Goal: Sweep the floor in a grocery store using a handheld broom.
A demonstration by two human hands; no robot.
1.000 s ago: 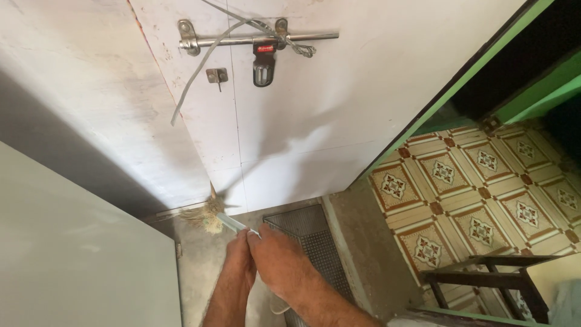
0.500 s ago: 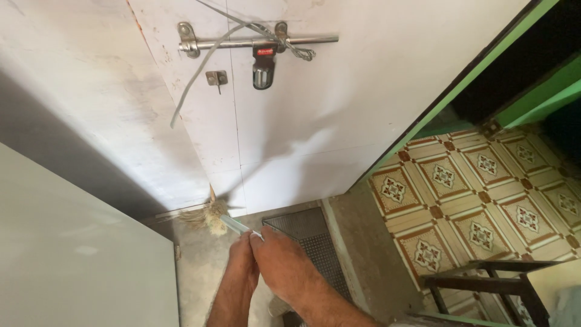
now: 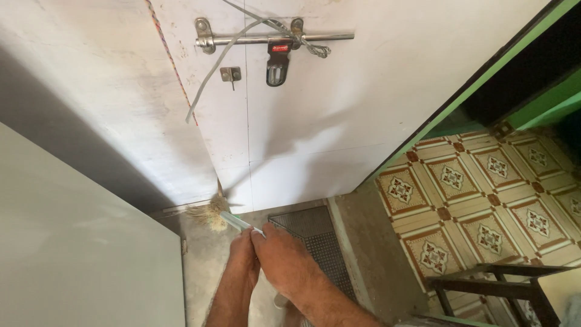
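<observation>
White door [image 3: 302,133] fills upper frame, bolt [image 3: 272,40] top centre. Lower centre: left hand [image 3: 242,263] and right hand [image 3: 284,260], pressed together, both clamp the broom [image 3: 227,217], bristles at the door's foot. Risk: bristles may snag the floor grate [image 3: 315,242] lower centre, flicking dust.

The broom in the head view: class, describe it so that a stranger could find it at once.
Start at the white double door with the metal sliding bolt. Drop to its foot, where both hands, the left hand and the right hand, grip a pale handle. At its far end is the broom, the only straw-coloured, frayed tuft there.
</observation>
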